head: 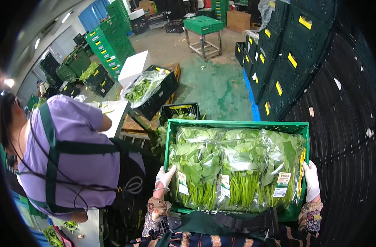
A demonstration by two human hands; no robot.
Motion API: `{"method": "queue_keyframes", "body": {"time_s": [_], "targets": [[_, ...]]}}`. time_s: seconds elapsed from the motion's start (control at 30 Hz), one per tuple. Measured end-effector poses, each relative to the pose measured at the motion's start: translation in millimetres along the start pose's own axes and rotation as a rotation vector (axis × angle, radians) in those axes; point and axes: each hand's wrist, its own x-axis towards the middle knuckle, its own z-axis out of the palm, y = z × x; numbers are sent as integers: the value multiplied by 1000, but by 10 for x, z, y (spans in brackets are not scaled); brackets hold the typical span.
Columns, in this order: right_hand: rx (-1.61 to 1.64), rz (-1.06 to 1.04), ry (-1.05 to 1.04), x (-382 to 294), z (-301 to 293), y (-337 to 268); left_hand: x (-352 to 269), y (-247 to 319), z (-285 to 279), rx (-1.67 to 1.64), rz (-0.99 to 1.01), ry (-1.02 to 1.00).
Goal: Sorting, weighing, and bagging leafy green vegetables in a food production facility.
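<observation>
A green plastic crate point(237, 124) is held level before my body, between both gloved hands. My left hand point(165, 176), in a white glove, grips its left side, the thumb over the rim. On the right side, my right hand point(311, 180), gloved in white too, is closed around the wall by a yellow handle piece point(301, 173). Inside lie several clear bags of leafy green vegetables point(243, 154), leaves towards the far side and stems towards me. White labels bearing writing point(281, 184) are stuck on the bags.
A co-worker in a purple shirt point(79, 129) stands close on the left at a white table point(113, 123). Dark crates point(277, 68) are stacked at the right beside a black ribbed surface point(345, 139). Ahead are an open crate of greens point(157, 95), green crate stacks point(109, 46) and a metal stand point(202, 43).
</observation>
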Motion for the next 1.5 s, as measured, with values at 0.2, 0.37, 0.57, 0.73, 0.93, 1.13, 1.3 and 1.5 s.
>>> {"method": "queue_keyframes", "body": {"time_s": [0.2, 0.37, 0.57, 0.73, 0.93, 1.13, 1.3, 1.5], "targets": [[106, -53, 31, 520, 94, -445, 337, 654, -19, -3, 100, 24], [40, -67, 22, 992, 505, -821, 970, 666, -14, -68, 113, 7], [-96, -24, 33, 1904, 1188, -1022, 1947, 877, 84, -61, 93, 49], [-50, 47, 57, 2657, 1507, -1334, 2661, 1409, 137, -88, 56, 20], [-240, -23, 65, 3396, 1847, -1906, 3452, 1973, 256, -143, 8, 4], [-334, -39, 106, 4749, 1885, -2092, 4241, 2882, 690, -79, 57, 29], [-306, -38, 61, 5742, 2191, -3006, 4701, 3440, 905, -170, 108, 129], [-234, -144, -56, 7070, 2577, -3347, 5153, 4173, 971, -260, 29, 196]]}}
